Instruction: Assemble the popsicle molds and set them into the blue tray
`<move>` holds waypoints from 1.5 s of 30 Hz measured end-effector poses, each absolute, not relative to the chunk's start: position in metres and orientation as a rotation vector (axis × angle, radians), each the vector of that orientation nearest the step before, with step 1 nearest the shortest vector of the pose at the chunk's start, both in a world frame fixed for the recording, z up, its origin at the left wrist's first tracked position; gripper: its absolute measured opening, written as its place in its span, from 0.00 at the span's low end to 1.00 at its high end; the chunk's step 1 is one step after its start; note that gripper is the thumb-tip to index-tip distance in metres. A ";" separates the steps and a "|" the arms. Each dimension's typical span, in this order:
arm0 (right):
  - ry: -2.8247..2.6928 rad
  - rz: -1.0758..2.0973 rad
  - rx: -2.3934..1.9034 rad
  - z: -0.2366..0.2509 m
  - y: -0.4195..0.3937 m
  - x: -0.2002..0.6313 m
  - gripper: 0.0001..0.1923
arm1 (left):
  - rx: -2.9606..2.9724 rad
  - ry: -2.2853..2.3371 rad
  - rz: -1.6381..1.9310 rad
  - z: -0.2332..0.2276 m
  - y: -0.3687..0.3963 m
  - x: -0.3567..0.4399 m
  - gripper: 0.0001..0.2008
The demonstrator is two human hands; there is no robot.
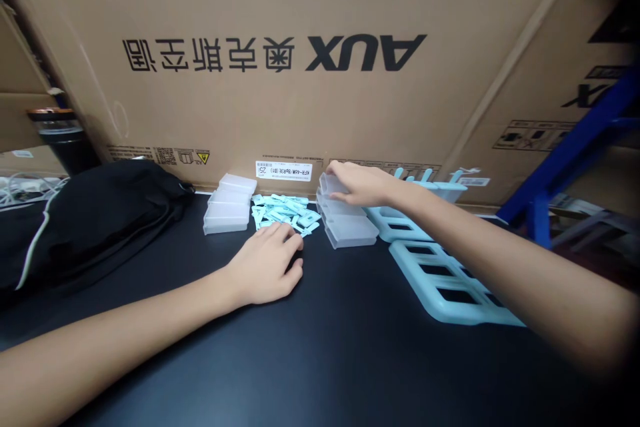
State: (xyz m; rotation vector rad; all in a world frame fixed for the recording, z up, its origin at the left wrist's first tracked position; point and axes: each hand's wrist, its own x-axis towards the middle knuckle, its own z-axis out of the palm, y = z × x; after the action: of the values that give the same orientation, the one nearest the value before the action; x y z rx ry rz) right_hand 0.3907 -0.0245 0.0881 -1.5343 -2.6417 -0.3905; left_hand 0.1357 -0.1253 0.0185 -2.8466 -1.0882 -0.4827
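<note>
My right hand (pixel 357 183) reaches to the far end of a row of overlapping translucent plastic mould cups (pixel 350 230). Its thumb and fingers close around the farthest cup. My left hand (pixel 270 265) rests on the dark table with its fingers loosely bent and the thumb apart. Its fingertips are at the near edge of a pile of light blue plastic sticks (pixel 285 208), and nothing shows in its grasp. Left of the pile lies another row of translucent cups (pixel 229 207). Light blue frames with rectangular openings (pixel 425 300) lie partly under my right forearm.
A large cardboard box (pixel 280 107) stands along the back of the table. On the left are a black cloth bag (pixel 110 213) and a dark cylindrical container (pixel 65 137). Upright blue handles (pixel 427 175) rise behind my right forearm. A blue metal stand (pixel 540 213) is at right.
</note>
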 end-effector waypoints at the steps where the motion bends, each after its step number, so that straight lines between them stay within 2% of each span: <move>1: -2.648 -0.391 -1.536 0.088 -0.025 0.391 0.22 | -2.847 -1.091 -0.481 0.019 -0.125 0.136 0.11; 17: -2.648 -0.343 -1.472 0.088 -0.028 0.394 0.19 | -2.858 -1.103 -0.475 0.019 -0.124 0.137 0.10; 23: -2.032 -0.443 -1.313 0.107 -0.086 0.413 0.16 | -2.836 -1.130 -0.487 0.019 -0.125 0.136 0.11; 29: -1.491 -0.217 -1.707 0.077 -0.113 0.471 0.19 | -2.815 -1.135 -0.501 0.019 -0.125 0.136 0.12; 35: -1.542 0.131 -2.002 0.047 -0.090 0.485 0.32 | -2.857 -1.086 -0.513 0.019 -0.124 0.138 0.13; 40: -1.742 0.132 -2.183 0.040 -0.077 0.474 0.30 | -2.855 -1.071 -0.458 0.019 -0.124 0.139 0.12; 45: -1.740 -0.026 -2.291 0.034 -0.075 0.474 0.33 | -2.843 -1.067 -0.440 0.020 -0.124 0.140 0.11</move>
State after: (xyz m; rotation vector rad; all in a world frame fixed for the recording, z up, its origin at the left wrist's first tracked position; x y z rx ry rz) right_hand 0.4737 -0.0751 0.0336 -2.2913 -1.7402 -0.0258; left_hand 0.1398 -0.1239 0.0200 -2.8435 -1.0673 -0.4398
